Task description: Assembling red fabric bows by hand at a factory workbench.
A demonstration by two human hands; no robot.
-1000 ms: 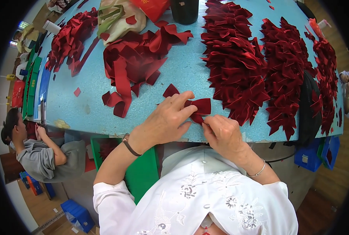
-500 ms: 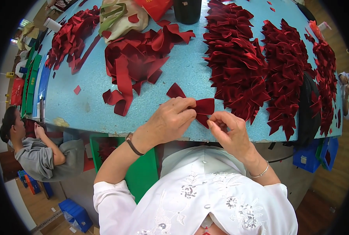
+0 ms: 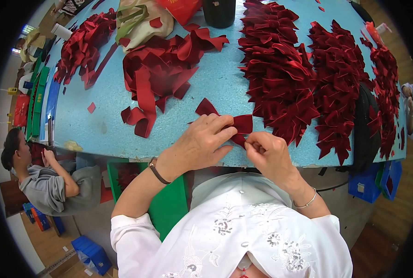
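A dark red ribbon bow (image 3: 243,124) lies at the near edge of the blue table, between my two hands. My left hand (image 3: 205,141) covers the bow's middle, its fingers closed on it from the left; one loop and a tail stick out beyond the fingers. My right hand (image 3: 270,152) pinches the bow's lower right tail between thumb and fingertips. Just beyond, a heap of loose red ribbon strips (image 3: 162,69) lies at the left. Right of my hands runs a thick row of finished-looking red bows (image 3: 280,78), packed closely together.
More rows of bows (image 3: 338,88) lie farther right, beside a black bag (image 3: 365,125). A cloth bag (image 3: 144,23) and a dark cup (image 3: 219,13) stand at the back. A green bin (image 3: 165,208) is below the table's edge. A seated person (image 3: 53,180) works at the left.
My right hand's fingers have closed in more tightly at the bow's lower tail. My left hand keeps its place on the bow, with its thumb now more extended.
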